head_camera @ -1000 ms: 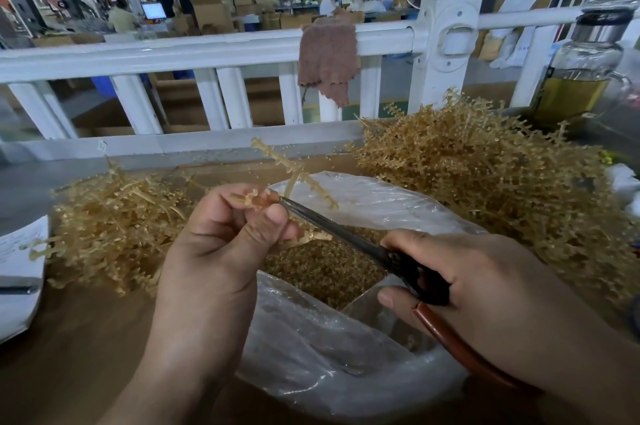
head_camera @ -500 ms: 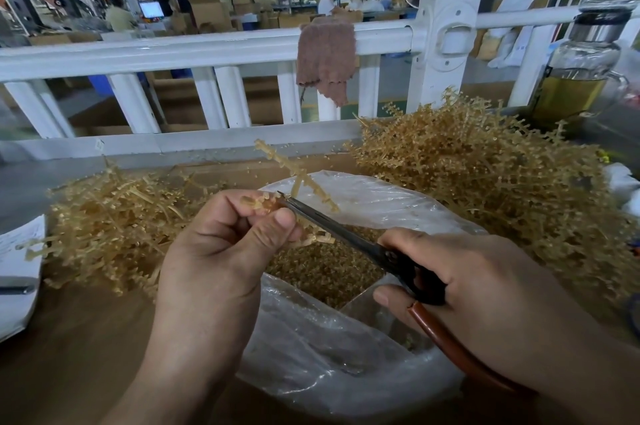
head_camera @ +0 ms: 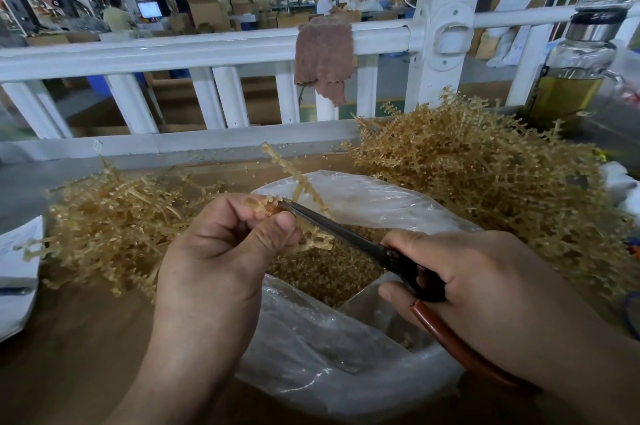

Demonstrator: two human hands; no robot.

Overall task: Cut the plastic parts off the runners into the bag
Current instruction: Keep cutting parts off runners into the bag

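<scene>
- Nearest the camera, left hand: fingers curled, thumb and fingertips pinching a tan plastic runner, a thin knobbly strip that slants up over the bag mouth.
- right hand: curled round the scissors. Dark slim metal blades lie close together with the tip at the runner, right by the left fingertips. The handle has a smooth red-brown coating.
- bag: clear crinkly plastic, mouth open under both hands, part full of small tan cut parts, grainy-looking.
- table: brown, matte.
- white paper at the left edge.
- left pile: tangled thin tan sticks, beside the bag.
- right pile: taller, spiky, denser, touching the bag's far right side.
- glass bottle: metal cap, yellow-green liquid, behind the right pile.
- white railing, glossy, with a fuzzy brown cloth draped over it.
- Far back: people and cardboard boxes, blurred.
</scene>
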